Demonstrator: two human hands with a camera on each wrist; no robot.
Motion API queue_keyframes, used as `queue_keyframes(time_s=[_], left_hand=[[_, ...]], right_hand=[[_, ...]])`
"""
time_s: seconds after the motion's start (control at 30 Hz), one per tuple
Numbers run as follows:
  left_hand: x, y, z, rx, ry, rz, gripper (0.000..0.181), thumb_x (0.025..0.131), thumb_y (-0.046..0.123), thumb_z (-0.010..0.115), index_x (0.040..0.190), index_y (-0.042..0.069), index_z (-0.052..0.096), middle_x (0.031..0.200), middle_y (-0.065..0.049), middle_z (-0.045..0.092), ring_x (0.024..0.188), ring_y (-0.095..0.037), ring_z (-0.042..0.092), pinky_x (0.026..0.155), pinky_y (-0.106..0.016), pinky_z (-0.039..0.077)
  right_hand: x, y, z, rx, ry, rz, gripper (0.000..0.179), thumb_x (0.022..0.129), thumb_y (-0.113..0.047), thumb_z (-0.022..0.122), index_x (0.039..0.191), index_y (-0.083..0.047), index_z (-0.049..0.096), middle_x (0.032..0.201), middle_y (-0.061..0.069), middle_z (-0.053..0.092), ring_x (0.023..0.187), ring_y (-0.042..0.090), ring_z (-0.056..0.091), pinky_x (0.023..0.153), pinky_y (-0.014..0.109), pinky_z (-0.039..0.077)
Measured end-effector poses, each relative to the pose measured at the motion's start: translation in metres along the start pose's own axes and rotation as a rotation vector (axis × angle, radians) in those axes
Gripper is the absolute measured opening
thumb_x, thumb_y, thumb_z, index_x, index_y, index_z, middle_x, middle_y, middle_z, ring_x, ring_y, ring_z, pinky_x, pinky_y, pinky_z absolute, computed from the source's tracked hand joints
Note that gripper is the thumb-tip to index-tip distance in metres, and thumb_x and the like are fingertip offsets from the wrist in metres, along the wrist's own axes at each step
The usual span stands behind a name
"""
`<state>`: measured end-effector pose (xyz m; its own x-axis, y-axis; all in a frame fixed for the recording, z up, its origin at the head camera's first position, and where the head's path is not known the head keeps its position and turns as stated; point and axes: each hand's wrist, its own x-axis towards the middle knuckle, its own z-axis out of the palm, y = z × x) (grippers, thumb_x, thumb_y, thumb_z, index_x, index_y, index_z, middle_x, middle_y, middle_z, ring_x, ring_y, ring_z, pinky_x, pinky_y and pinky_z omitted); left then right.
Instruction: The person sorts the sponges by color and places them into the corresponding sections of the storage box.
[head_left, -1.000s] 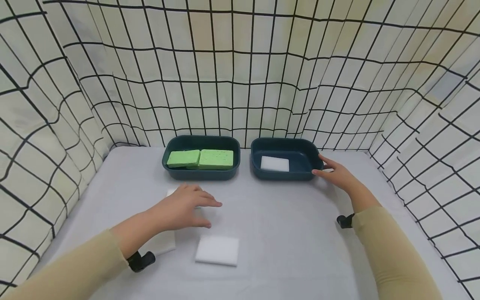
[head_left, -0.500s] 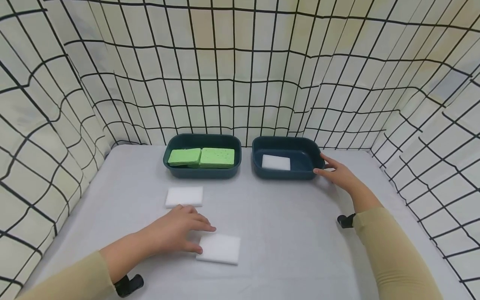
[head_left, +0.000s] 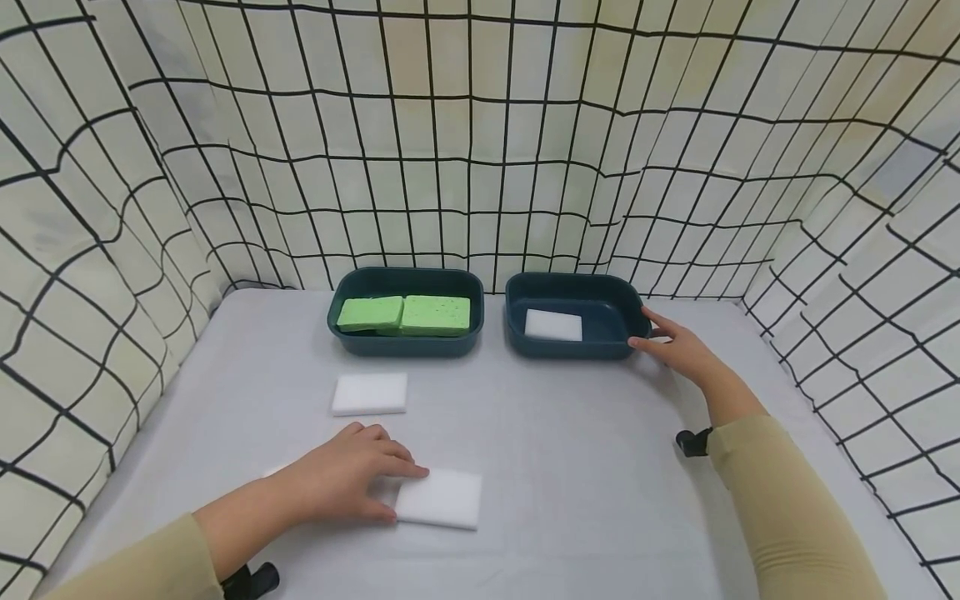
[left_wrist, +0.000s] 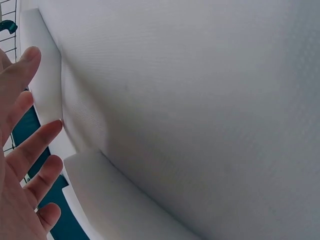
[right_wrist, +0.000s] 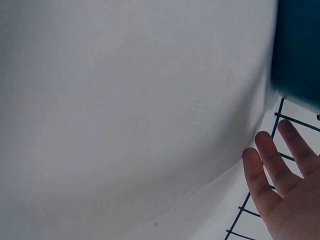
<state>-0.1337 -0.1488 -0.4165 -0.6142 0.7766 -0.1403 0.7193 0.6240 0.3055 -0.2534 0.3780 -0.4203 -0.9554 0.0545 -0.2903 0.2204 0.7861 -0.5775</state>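
My left hand (head_left: 348, 479) reaches down at the left end of a white sponge (head_left: 441, 500), thumb at its near corner and index fingertip at its far edge. Its spread fingers and thumb lie around that end in the left wrist view, with a white sponge (left_wrist: 44, 75) beyond them. At the right end of a dark teal tub (head_left: 573, 350) is my right hand (head_left: 678, 350), thumb by the front wall and a fingertip by the rim. The right wrist view has its fingers (right_wrist: 260, 175) fairly straight. A white sponge (head_left: 553, 326) lies inside this tub.
Another teal tub (head_left: 345, 340) stands to the left, holding green sponges (head_left: 437, 315). One white sponge (head_left: 370, 393) lies before it, and a further one is mostly hidden under my left forearm. Black wire grid (head_left: 468, 158) over pale cloth walls the table (head_left: 585, 483).
My left hand has come back toward me and down to the near white sponge, uncovering the one before the left tub. My right hand stays at the right tub.
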Motion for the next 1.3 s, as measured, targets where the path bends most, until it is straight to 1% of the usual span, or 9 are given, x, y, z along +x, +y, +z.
queue_keyframes(time_s=[0.17, 0.5, 0.63, 0.77, 0.97, 1.03, 1.13, 1.23, 1.3], left_hand=[[0.001, 0.001, 0.001, 0.017, -0.018, 0.01, 0.059, 0.076, 0.046, 0.083, 0.131, 0.036, 0.065, 0.12, 0.015, 0.064, 0.11, -0.016, 0.052, 0.093, -0.046, 0.041], [0.006, 0.001, -0.002, 0.026, 0.018, 0.034, 0.053, 0.078, 0.042, 0.082, 0.128, 0.031, 0.068, 0.12, 0.017, 0.065, 0.106, -0.013, 0.053, 0.09, -0.042, 0.041], [0.008, 0.002, -0.008, 0.033, 0.064, 0.036, 0.051, 0.08, 0.039, 0.08, 0.128, 0.031, 0.068, 0.121, 0.015, 0.065, 0.11, -0.016, 0.053, 0.091, -0.044, 0.041], [0.013, 0.001, -0.017, 0.059, 0.137, 0.014, 0.052, 0.08, 0.04, 0.08, 0.13, 0.032, 0.066, 0.125, 0.013, 0.065, 0.113, -0.018, 0.053, 0.093, -0.044, 0.041], [0.029, -0.001, -0.033, 0.078, 0.198, 0.002, 0.054, 0.081, 0.042, 0.08, 0.132, 0.031, 0.066, 0.128, 0.01, 0.064, 0.112, -0.018, 0.054, 0.093, -0.044, 0.041], [0.036, -0.003, -0.038, 0.08, 0.215, 0.003, 0.054, 0.081, 0.041, 0.08, 0.132, 0.031, 0.065, 0.128, 0.009, 0.064, 0.112, -0.019, 0.054, 0.093, -0.045, 0.041], [0.047, -0.005, -0.045, 0.074, 0.238, -0.004, 0.054, 0.081, 0.039, 0.08, 0.133, 0.032, 0.065, 0.129, 0.008, 0.064, 0.11, -0.019, 0.054, 0.09, -0.043, 0.04], [0.06, -0.007, -0.053, 0.064, 0.251, -0.018, 0.054, 0.082, 0.039, 0.08, 0.133, 0.032, 0.065, 0.13, 0.007, 0.064, 0.11, -0.019, 0.053, 0.088, -0.042, 0.04], [0.069, -0.008, -0.058, 0.057, 0.256, -0.024, 0.053, 0.083, 0.04, 0.079, 0.133, 0.032, 0.064, 0.131, 0.007, 0.063, 0.111, -0.019, 0.053, 0.09, -0.043, 0.04]], right_hand=[[-0.001, 0.001, 0.001, 0.008, -0.008, 0.008, 0.093, 0.09, -0.064, 0.06, 0.16, -0.034, 0.007, 0.155, 0.026, 0.03, 0.14, 0.05, 0.027, 0.109, 0.068, 0.027], [-0.002, 0.0, 0.0, 0.014, 0.016, 0.019, 0.093, 0.09, -0.064, 0.06, 0.16, -0.035, 0.007, 0.155, 0.026, 0.031, 0.14, 0.049, 0.028, 0.109, 0.067, 0.027], [-0.001, 0.001, 0.0, 0.033, 0.013, 0.022, 0.093, 0.089, -0.064, 0.061, 0.16, -0.037, 0.008, 0.154, 0.026, 0.031, 0.139, 0.048, 0.029, 0.109, 0.067, 0.028], [0.0, 0.002, 0.0, 0.043, 0.011, 0.022, 0.092, 0.089, -0.063, 0.062, 0.16, -0.036, 0.009, 0.154, 0.025, 0.033, 0.138, 0.046, 0.032, 0.11, 0.066, 0.028], [0.001, 0.001, -0.001, 0.042, 0.006, 0.027, 0.092, 0.089, -0.062, 0.062, 0.16, -0.035, 0.01, 0.154, 0.025, 0.032, 0.139, 0.046, 0.03, 0.11, 0.066, 0.027], [-0.001, 0.0, 0.0, 0.041, 0.009, 0.018, 0.092, 0.09, -0.062, 0.062, 0.16, -0.035, 0.01, 0.153, 0.025, 0.033, 0.139, 0.047, 0.03, 0.109, 0.066, 0.028], [-0.001, -0.001, 0.0, 0.042, 0.013, 0.014, 0.092, 0.089, -0.063, 0.062, 0.16, -0.035, 0.01, 0.153, 0.024, 0.034, 0.14, 0.047, 0.029, 0.109, 0.066, 0.028], [-0.001, -0.002, 0.0, 0.035, 0.013, 0.011, 0.092, 0.09, -0.062, 0.062, 0.16, -0.035, 0.01, 0.153, 0.024, 0.034, 0.14, 0.048, 0.028, 0.109, 0.067, 0.028], [-0.001, -0.002, 0.0, 0.031, 0.013, 0.009, 0.091, 0.09, -0.062, 0.061, 0.16, -0.035, 0.01, 0.153, 0.024, 0.034, 0.14, 0.048, 0.028, 0.109, 0.067, 0.027]])
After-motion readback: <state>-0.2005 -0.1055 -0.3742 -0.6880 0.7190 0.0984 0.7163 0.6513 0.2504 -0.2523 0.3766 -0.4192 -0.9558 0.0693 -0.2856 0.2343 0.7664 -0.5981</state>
